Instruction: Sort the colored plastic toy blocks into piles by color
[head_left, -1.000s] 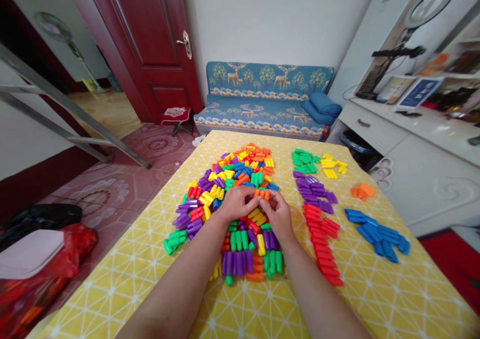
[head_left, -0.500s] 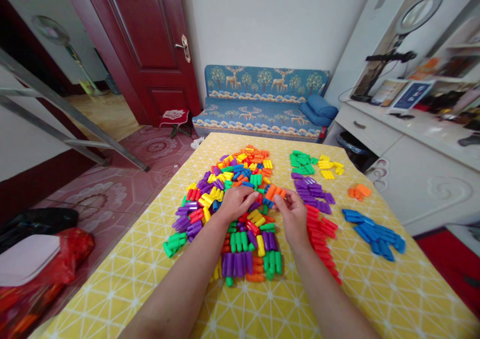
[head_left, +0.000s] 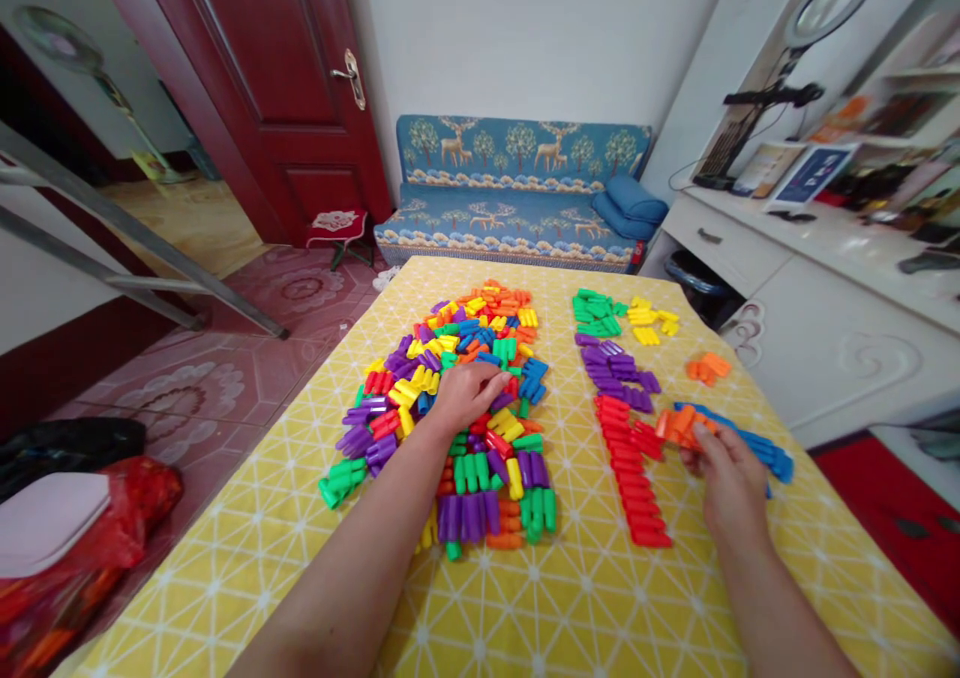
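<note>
A mixed heap of coloured plastic tube-shaped building blocks (head_left: 472, 473) lies across the middle of the table. My left hand (head_left: 466, 395) rests on this heap with thumb and fingers drawn together; what they hold, if anything, is hidden. My right hand (head_left: 731, 478) pinches an orange block (head_left: 681, 425) made of joined tubes, raised over the right side of the table. Behind that hand is a pile of blue blocks (head_left: 769, 450), partly covered. To its left runs a column of red blocks (head_left: 630, 488). Farther back sits a small orange group (head_left: 707, 367).
Purple blocks (head_left: 615, 370), green blocks (head_left: 596, 310) and yellow blocks (head_left: 651, 320) form separate groups at the far right. A yellow patterned cloth (head_left: 585, 608) covers the table. Beyond stand a blue sofa (head_left: 517, 198) and, rightward, a white cabinet (head_left: 847, 338).
My right hand has carried the orange block rightward from the heap's edge, past the red column, to near the blue pile. My left hand stays on the heap.
</note>
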Demonstrator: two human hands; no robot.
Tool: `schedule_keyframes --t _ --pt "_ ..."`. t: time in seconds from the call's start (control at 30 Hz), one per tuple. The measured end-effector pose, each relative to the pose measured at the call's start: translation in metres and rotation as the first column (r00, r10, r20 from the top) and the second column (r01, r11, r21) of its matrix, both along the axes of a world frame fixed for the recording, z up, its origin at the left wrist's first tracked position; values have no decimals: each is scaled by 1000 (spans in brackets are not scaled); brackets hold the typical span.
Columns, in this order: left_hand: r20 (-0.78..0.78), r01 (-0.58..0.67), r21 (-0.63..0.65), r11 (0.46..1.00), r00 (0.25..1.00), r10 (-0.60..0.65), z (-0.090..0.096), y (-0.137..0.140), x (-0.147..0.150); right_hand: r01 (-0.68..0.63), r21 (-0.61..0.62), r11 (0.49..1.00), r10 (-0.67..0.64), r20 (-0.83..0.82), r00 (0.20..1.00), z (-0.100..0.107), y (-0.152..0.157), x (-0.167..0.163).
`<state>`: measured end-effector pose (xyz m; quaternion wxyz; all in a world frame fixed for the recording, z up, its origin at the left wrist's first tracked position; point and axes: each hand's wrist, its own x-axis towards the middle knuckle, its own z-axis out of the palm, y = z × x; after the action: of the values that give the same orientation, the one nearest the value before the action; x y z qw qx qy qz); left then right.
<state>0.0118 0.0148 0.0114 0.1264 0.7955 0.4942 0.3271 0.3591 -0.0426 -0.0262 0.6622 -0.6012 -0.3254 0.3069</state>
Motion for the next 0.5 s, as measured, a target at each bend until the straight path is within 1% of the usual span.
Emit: schedule_keyframes --t 0.07,0.17,0.37,0.5 --pt "-6 -1 -8 1000 1000 1 0 0 0 -47 -7 999 46 -13 999 1 -1 -4" --pt "-4 11 -12 1000 1000 -11 0 0 0 -118 -21 993 119 39 992 6 -2 -12" --pt "-7 1 -14 1000 1000 -1 -1 0 0 -145 -21 989 147 95 985 7 -6 -14" --pt "-12 -2 -7 1000 1000 2 -1 1 0 -207 -48 977 211 143 967 1 -5 -11"
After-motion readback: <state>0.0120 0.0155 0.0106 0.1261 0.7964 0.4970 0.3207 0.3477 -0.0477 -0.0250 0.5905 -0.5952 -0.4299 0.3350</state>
